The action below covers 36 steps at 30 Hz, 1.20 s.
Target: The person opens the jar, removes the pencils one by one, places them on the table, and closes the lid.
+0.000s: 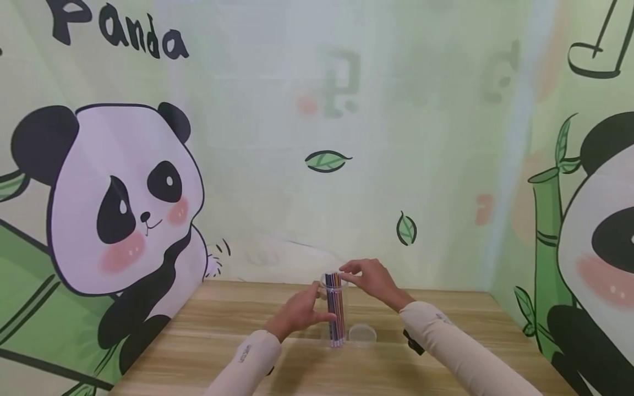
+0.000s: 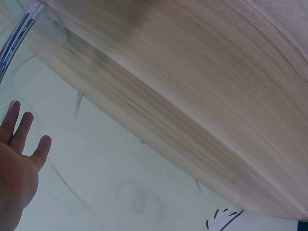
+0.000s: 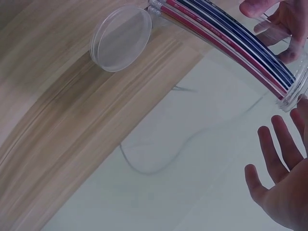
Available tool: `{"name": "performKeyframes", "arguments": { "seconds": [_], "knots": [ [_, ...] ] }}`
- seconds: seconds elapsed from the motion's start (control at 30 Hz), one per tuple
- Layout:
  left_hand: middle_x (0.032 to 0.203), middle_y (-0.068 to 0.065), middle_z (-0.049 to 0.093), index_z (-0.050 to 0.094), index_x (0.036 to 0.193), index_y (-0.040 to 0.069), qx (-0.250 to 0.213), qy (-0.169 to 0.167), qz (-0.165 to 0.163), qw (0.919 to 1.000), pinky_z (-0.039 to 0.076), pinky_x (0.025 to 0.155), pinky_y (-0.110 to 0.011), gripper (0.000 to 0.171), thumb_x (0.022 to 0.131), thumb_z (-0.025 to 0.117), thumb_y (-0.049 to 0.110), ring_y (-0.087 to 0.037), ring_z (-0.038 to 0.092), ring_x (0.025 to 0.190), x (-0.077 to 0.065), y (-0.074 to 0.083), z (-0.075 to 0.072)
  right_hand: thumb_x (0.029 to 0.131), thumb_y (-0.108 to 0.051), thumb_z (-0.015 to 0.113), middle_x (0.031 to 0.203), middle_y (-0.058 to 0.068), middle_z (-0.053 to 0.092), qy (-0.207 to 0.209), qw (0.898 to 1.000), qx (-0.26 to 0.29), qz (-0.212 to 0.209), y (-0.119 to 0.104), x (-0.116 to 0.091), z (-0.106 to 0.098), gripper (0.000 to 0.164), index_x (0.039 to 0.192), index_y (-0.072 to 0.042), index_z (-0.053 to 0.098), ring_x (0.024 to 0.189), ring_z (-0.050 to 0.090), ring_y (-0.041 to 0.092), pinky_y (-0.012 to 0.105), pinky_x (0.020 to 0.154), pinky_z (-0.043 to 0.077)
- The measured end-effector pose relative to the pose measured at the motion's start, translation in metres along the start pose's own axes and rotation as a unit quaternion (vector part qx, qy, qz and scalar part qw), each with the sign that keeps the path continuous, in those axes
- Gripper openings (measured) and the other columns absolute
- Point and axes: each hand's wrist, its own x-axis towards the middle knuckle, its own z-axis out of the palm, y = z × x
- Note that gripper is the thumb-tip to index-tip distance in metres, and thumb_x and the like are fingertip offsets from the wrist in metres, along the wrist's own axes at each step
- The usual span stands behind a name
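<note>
A clear plastic cylinder (image 1: 346, 308) stands upright on the table, filled with several pencils (image 3: 221, 31), some dark blue and some red. My left hand (image 1: 299, 311) grips the cylinder from its left side, thumb across the front. At the rim, the thumb and forefinger of my right hand (image 1: 373, 279) are close to the pencils' upper ends; whether they pinch anything is unclear. In the right wrist view the other fingers of that hand spread loosely. A round clear lid (image 3: 122, 38) lies beside the cylinder's base.
The wooden table (image 1: 218, 341) meets a pale green backdrop (image 1: 277, 214) just behind the cylinder. Panda-printed side panels (image 1: 129, 165) stand at left and right.
</note>
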Motion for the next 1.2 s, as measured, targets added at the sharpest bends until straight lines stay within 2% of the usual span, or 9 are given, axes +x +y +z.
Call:
{"name": "performKeyframes", "arguments": {
  "seconds": [0.27,0.43,0.6,0.77,0.87,1.2],
  "knots": [
    [0.132,-0.018,0.068,0.042,0.142,0.013,0.004,-0.004,0.008,1.0,0.052,0.1,-0.054,0.079,0.086,0.082,0.051,-0.036,0.065,0.121,-0.0005,0.0027,0.0005,0.096,-0.027,0.077,0.108,0.001,0.079,-0.011,1.0,0.003,0.016,-0.0016,0.0007,0.0027,0.019,0.112,-0.016,0.081,0.097,0.074,0.019,0.043,0.084,0.06],
    [0.133,-0.016,0.068,0.041,0.142,0.015,0.003,-0.005,0.005,1.0,0.053,0.101,-0.053,0.078,0.087,0.082,0.051,-0.034,0.065,0.122,-0.0003,0.0027,0.0008,0.096,-0.022,0.077,0.107,0.002,0.079,-0.015,1.0,0.009,0.009,-0.0038,0.0017,0.0033,0.016,0.109,-0.016,0.082,0.096,0.074,0.02,0.043,0.083,0.06],
    [0.13,-0.015,0.07,0.042,0.14,0.012,0.013,0.001,0.016,0.9998,0.054,0.099,-0.052,0.077,0.087,0.082,0.051,-0.034,0.067,0.119,0.0003,0.0009,0.0012,0.093,-0.019,0.08,0.105,0.002,0.08,-0.002,1.0,0.003,-0.017,-0.0058,0.0042,0.0029,0.012,0.103,-0.014,0.084,0.097,0.073,0.022,0.045,0.088,0.058],
    [0.13,-0.015,0.07,0.042,0.14,0.011,0.006,0.002,0.015,0.9999,0.054,0.1,-0.052,0.078,0.086,0.083,0.05,-0.033,0.067,0.119,-0.0008,-0.0001,0.0007,0.089,-0.014,0.083,0.1,0.002,0.08,0.016,0.998,0.001,-0.064,-0.0063,0.0065,0.0034,0.011,0.099,-0.011,0.084,0.1,0.073,0.025,0.049,0.094,0.055],
    [0.131,-0.014,0.07,0.042,0.141,0.012,0.006,0.001,0.012,0.9999,0.053,0.101,-0.051,0.079,0.086,0.082,0.051,-0.031,0.067,0.12,-0.0013,-0.0012,0.0012,0.088,-0.012,0.084,0.099,0.002,0.08,0.019,0.997,0.002,-0.077,-0.0059,0.007,0.0042,0.011,0.099,-0.01,0.084,0.099,0.073,0.026,0.05,0.095,0.054],
    [0.131,-0.013,0.07,0.043,0.139,0.015,0.0,0.003,0.009,1.0,0.053,0.101,-0.052,0.077,0.085,0.082,0.053,-0.032,0.066,0.121,-0.0008,-0.0014,0.0018,0.093,-0.014,0.079,0.102,0.001,0.08,-0.017,0.998,0.028,-0.045,-0.0061,0.0043,0.0056,0.012,0.105,-0.013,0.082,0.098,0.076,0.021,0.046,0.09,0.059]
  ]
}}
